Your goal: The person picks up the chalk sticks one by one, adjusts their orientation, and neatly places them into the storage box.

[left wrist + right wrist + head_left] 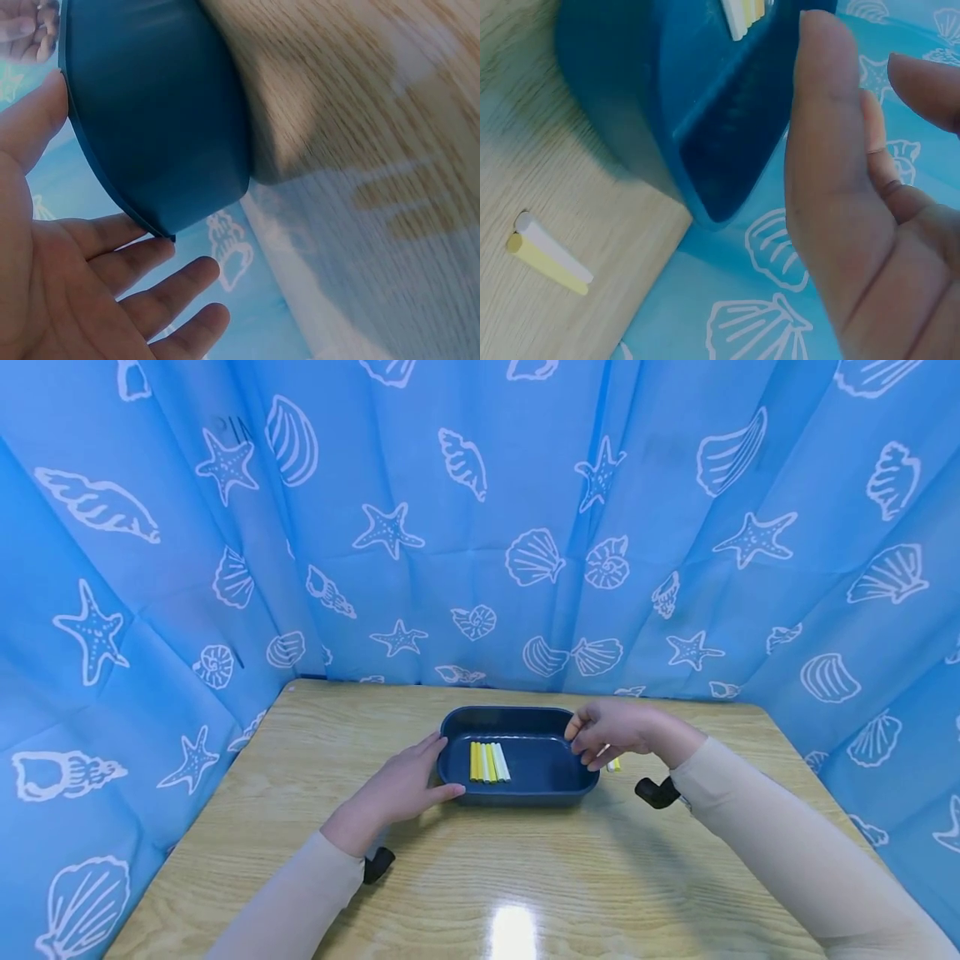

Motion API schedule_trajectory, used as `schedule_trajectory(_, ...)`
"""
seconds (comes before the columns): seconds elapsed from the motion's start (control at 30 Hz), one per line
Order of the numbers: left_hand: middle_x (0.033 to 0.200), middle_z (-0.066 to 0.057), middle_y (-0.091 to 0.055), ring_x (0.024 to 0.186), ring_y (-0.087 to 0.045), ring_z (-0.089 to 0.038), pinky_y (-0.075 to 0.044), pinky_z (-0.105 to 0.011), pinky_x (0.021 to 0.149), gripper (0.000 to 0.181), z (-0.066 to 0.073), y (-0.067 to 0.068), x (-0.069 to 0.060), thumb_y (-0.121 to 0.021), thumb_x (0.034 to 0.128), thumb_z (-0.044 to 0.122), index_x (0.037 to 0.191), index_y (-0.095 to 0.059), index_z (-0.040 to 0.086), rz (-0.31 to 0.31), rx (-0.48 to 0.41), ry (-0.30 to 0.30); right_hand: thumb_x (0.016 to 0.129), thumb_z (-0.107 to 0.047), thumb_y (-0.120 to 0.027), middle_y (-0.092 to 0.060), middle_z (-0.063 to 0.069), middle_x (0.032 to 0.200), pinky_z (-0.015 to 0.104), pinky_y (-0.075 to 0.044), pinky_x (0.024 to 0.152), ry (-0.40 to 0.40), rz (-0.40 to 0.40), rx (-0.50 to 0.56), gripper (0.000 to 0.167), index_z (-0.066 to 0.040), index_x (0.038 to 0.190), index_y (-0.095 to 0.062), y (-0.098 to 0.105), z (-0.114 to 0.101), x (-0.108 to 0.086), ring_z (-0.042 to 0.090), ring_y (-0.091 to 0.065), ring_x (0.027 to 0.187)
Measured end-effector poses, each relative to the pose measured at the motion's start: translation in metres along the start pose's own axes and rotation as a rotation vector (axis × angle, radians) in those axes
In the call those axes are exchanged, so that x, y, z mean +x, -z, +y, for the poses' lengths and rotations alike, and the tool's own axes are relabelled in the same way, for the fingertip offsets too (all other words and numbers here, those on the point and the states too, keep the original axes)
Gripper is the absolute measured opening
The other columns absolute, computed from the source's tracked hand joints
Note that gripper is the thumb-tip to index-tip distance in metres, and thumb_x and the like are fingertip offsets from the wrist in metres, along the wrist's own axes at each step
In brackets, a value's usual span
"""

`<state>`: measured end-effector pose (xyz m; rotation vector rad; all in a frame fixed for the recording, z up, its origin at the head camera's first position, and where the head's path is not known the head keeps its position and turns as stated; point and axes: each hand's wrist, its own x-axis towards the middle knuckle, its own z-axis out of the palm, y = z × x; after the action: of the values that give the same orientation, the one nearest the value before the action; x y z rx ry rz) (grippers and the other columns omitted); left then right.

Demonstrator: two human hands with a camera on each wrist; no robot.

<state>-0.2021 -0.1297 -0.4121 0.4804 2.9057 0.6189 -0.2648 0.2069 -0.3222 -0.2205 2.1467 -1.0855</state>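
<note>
A dark blue tub (pixel 536 795) with rounded ends stands on the table. Inside, toward its left end, several yellow and white chalk sticks (pixel 489 762) lie side by side. My left hand (pixel 401 781) touches the tub's left end, thumb and fingers spread along the rim, as the left wrist view also shows. Over the tub's right end hovers my right hand (pixel 618 729), fingers loosely bent, with nothing visible between them. Beside the tub on the right, a white chalk stick (pixel 555 246) and a yellow chalk stick (pixel 546 262) lie together on the wood, partly hidden by my right hand in the head view.
The wooden table (pixel 480 860) extends toward me and to both sides of the tub. A blue curtain (pixel 480 527) printed with white seashells and starfish hangs around its back and sides. Black wrist mounts (pixel 657 792) stick out below both sleeves.
</note>
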Motion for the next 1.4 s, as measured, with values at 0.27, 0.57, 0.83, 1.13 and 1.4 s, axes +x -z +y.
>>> schedule_trajectory(0.27, 0.164, -0.013, -0.023, 0.146, -0.031, -0.036, -0.031, -0.052, 0.117, 0.092, 0.001, 0.001, 0.000, -0.064, 0.0918, 0.058, 0.158, -0.028, 0.006, 0.003, 0.013, 0.005, 0.097, -0.003, -0.055, -0.059, 0.017, 0.101, 0.040, -0.060, 0.077, 0.088, 0.061, -0.061, 0.024, 0.012, 0.116, -0.052, 0.002, 0.014, -0.013, 0.023, -0.059, 0.079)
schedule_trajectory(0.57, 0.164, -0.014, -0.024, 0.146, -0.031, -0.036, -0.031, -0.052, 0.117, 0.091, 0.003, 0.003, -0.001, -0.065, 0.0923, 0.057, 0.158, -0.028, 0.005, 0.001, 0.010, 0.003, 0.099, -0.007, -0.054, -0.056, 0.015, 0.101, 0.044, -0.060, 0.079, 0.146, 0.155, -0.036, 0.026, 0.012, 0.118, -0.051, 0.008, 0.036, -0.020, 0.023, -0.059, 0.081)
schedule_trajectory(0.83, 0.164, -0.014, -0.024, 0.146, -0.032, -0.036, -0.031, -0.051, 0.117, 0.092, 0.003, 0.002, -0.001, -0.064, 0.0921, 0.058, 0.158, -0.028, 0.005, -0.001, 0.019, 0.002, 0.101, -0.006, -0.054, -0.058, 0.016, 0.097, 0.048, -0.059, 0.079, 0.163, 0.262, -0.059, 0.022, 0.012, 0.114, -0.053, 0.011, 0.059, -0.017, 0.025, -0.060, 0.083)
schedule_trajectory(1.13, 0.163, -0.015, -0.026, 0.146, -0.032, -0.037, -0.032, -0.052, 0.116, 0.090, 0.003, 0.002, 0.000, -0.065, 0.0924, 0.057, 0.157, -0.030, 0.004, 0.001, 0.012, -0.012, 0.101, -0.004, -0.054, -0.057, 0.013, 0.095, 0.047, -0.059, 0.080, 0.115, 0.349, -0.005, 0.020, 0.013, 0.112, -0.052, 0.015, 0.084, 0.001, 0.022, -0.059, 0.082)
schedule_trajectory(1.4, 0.163, -0.014, -0.025, 0.146, -0.032, -0.036, -0.032, -0.052, 0.116, 0.091, 0.003, 0.002, -0.001, -0.065, 0.0921, 0.057, 0.158, -0.029, 0.005, 0.002, 0.013, -0.005, 0.101, -0.002, -0.052, -0.053, 0.013, 0.094, 0.040, -0.057, 0.074, 0.036, 0.396, 0.036, 0.025, 0.015, 0.118, -0.049, 0.020, 0.097, 0.017, 0.018, -0.053, 0.077)
